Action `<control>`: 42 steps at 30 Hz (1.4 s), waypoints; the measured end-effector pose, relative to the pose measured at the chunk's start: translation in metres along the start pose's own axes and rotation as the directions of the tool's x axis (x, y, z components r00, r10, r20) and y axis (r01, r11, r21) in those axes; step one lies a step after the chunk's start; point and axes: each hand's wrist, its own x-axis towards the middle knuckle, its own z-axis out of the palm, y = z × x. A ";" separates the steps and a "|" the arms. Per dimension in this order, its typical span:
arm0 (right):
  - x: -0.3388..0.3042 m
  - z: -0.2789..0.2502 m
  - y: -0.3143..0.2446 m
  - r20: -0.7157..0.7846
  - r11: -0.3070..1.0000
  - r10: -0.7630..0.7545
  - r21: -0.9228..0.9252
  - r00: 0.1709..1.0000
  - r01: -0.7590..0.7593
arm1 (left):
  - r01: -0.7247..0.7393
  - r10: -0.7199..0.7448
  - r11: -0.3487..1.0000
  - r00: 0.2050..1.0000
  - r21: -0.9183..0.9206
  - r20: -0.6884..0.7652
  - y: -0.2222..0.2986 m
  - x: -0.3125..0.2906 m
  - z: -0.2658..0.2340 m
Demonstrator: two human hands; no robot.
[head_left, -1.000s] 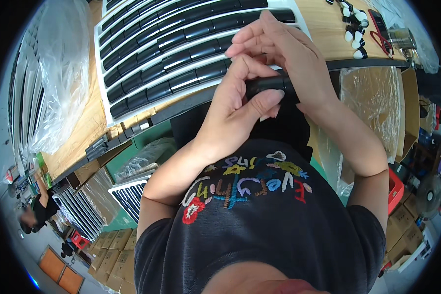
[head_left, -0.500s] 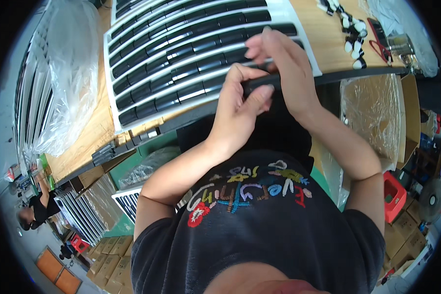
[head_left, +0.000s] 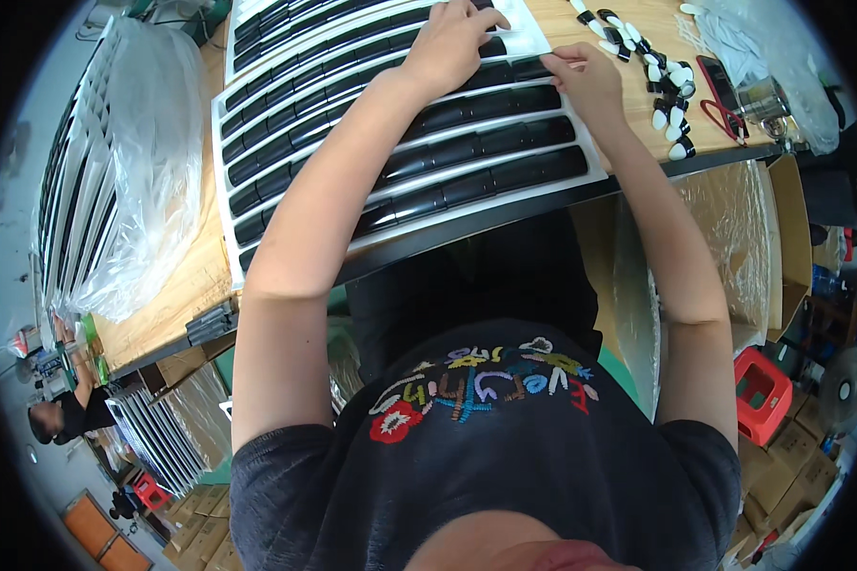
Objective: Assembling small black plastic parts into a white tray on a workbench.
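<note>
A white tray point(head_left: 595, 162) holds curved rows of glossy black cylindrical pieces point(head_left: 467, 190). My left hand point(head_left: 448, 49) reaches over its far rows, fingers bent and spread, fingertips at the right end of a row; what lies under them is partly hidden. To its right, my right hand point(head_left: 588, 84) pinches the outer end of a black cylindrical piece point(head_left: 531, 68) at the right end of another row. My left forearm crosses over the tray and hides the left part of several rows.
Small black-and-white parts point(head_left: 671, 90) lie loose on the wooden table point(head_left: 638, 133), near a phone point(head_left: 717, 81), red scissors point(head_left: 724, 119) and a metal cup point(head_left: 764, 98). Plastic-wrapped trays point(head_left: 129, 181) stand at the left. An open carton point(head_left: 781, 247) sits below the right edge. Another person point(head_left: 76, 404) is far left.
Both hands have moved from the tray's near edge, where they held a black cylindrical piece, to the far right part of the rows. The hands are farther apart, and the near rows show.
</note>
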 end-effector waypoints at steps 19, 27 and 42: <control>0.025 -0.167 0.044 -0.180 0.572 -0.445 -0.811 0.877 0.124 | -0.102 0.021 0.955 0.960 -0.277 -0.281 0.003 -0.002 0.015; -0.003 -0.129 0.040 -0.062 0.571 -0.440 -0.789 0.896 0.226 | 0.292 -0.462 0.179 0.868 -0.940 0.182 0.068 -0.071 0.031; -0.064 -0.119 0.012 0.046 0.999 0.011 -0.045 0.999 -0.009 | 0.188 -0.212 0.969 0.967 -0.162 -0.140 0.072 0.027 0.099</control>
